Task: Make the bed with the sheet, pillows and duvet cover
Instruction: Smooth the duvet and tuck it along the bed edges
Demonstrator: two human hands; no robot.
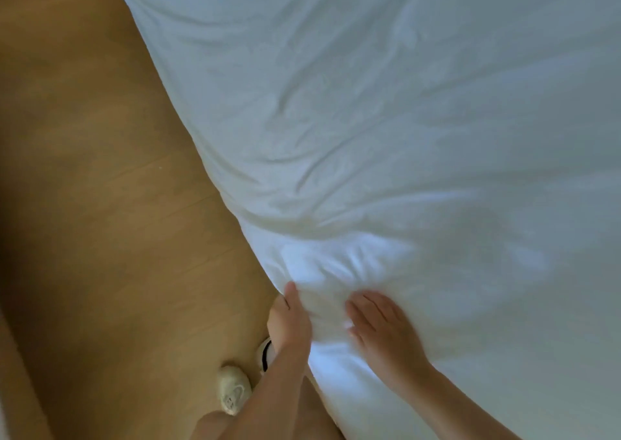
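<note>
A white duvet point(386, 120) covers the bed and fills the upper right of the view, creased in long folds. Its edge runs diagonally down to the floor side. My left hand point(290, 318) grips the bunched edge of the duvet at the bed's side, thumb on top and fingers curled under the fabric. My right hand point(379, 328) lies flat on the duvet just to the right, fingers straight and spread, pressing the cloth. No pillows are in view.
A wooden floor point(100, 204) runs along the left of the bed. My feet in light shoes point(233, 389) stand on it close to the bed edge, below my left forearm.
</note>
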